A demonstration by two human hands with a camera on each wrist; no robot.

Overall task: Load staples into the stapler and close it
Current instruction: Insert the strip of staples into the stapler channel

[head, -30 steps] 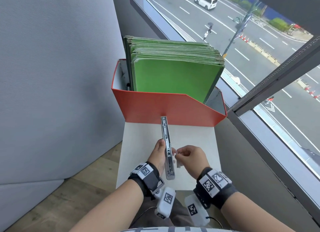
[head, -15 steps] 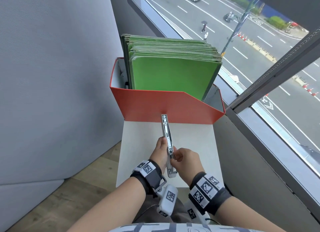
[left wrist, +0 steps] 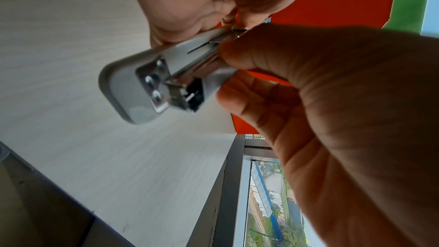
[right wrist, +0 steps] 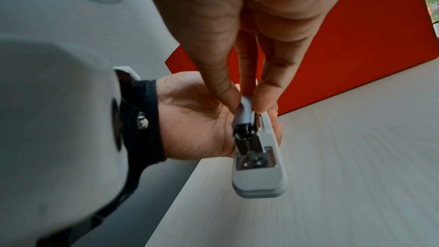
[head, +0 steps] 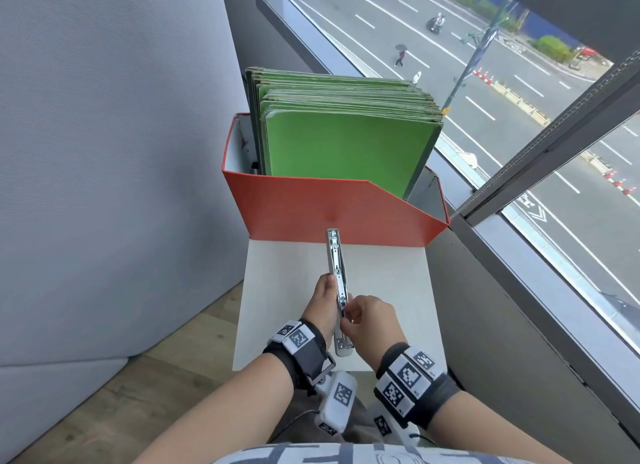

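Note:
A grey stapler (head: 336,266) is held above the white table (head: 388,280), its cover swung open toward the red box. My left hand (head: 323,301) grips it from the left around the middle. My right hand (head: 363,320) pinches a small shiny staple strip (left wrist: 237,30) down at the open magazine. In the right wrist view the right fingertips (right wrist: 261,104) close on the rail above the stapler's (right wrist: 259,161) anvil end, with the left palm (right wrist: 197,125) behind. The left wrist view shows the stapler's front end (left wrist: 147,82) under the left thumb (left wrist: 273,50).
A red file box (head: 311,207) full of green folders (head: 346,145) stands at the table's far edge. A grey partition (head: 104,152) rises on the left. A window (head: 519,117) over a street runs along the right.
My right hand, which held the small strip just right of the stapler, has moved left, and its fingertips now sit on the open magazine. The left hand keeps the stapler about where it was.

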